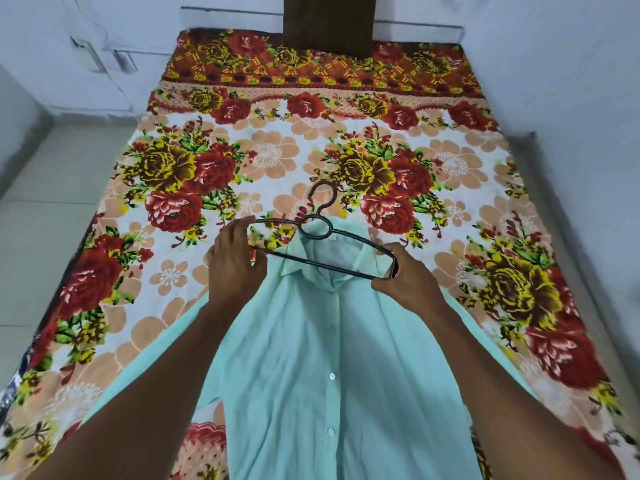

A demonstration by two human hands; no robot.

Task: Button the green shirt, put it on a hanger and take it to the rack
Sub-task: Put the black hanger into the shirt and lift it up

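- The left hand point(235, 263) is closed around the left end of the hanger point(323, 249), fingers curled over the wire there.
- The right hand point(403, 280) grips the right end of the hanger, with the thumb and fingers pinched on the rounded corner.
- The hanger is dark metal wire, held tilted, its left end farther from the person than its right; its hook point(322, 199) points away towards the head of the bed.
- The hanger sits over the collar point(313, 263) of the shirt point(325, 375), with the lower bar crossing the collar and the small loop under the hook lying just above the neck opening.
- The shirt is pale green, spread front-up on the bed, collar away from the person; its placket is closed, with several white buttons point(331, 376) showing down the middle.
- Both forearms reach in from the bottom edge, over the shirt's sides.
- The bed is covered with a flowered sheet point(433, 161) in red, yellow and peach on white.
- A dark brown cloth point(329, 24) hangs at the far end of the bed, against the pale wall point(554, 46).
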